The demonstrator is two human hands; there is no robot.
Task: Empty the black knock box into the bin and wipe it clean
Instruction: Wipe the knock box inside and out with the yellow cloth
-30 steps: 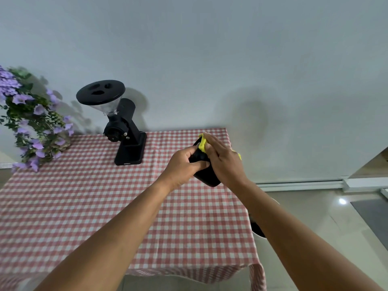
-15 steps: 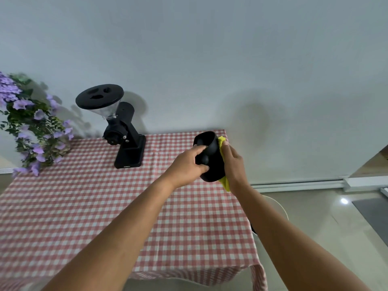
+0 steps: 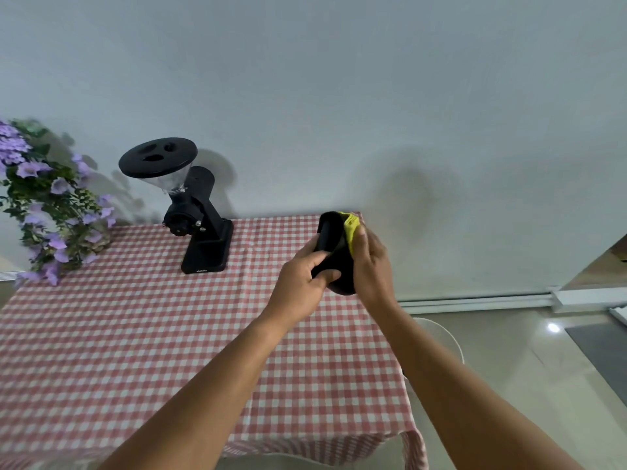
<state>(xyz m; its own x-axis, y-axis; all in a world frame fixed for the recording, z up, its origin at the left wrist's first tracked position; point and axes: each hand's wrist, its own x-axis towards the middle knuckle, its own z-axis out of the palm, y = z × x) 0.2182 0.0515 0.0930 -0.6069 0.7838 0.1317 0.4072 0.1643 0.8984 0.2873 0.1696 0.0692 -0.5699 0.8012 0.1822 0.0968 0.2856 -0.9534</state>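
Gripping tight, the left hand (image 3: 298, 286) has its fingers and thumb wrapped round the lower body of the black knock box (image 3: 334, 245), thumb across the near side. The right hand (image 3: 371, 266) comes in from the other side and holds a yellow cloth (image 3: 351, 225) against the box's right wall, with a bunch of cloth poking out above the fingertips up by the rim. The box is in the air, clear of the table, tilted so that its open mouth faces up and to the left, and the dark inside is in plain sight. It sits over the far right corner of the red-and-white checked tablecloth (image 3: 135, 334), held between the two hands.

Over to the left, a black coffee grinder (image 3: 200, 225) stands upright on the cloth near the wall, its clear hopper capped with a black lid. Further left, purple flowers (image 3: 51, 205) with green leaves hang at the table's edge. Down on the floor, just right of the table, a white curved rim (image 3: 448, 337) peeks out past the right forearm; too little shows to say more.
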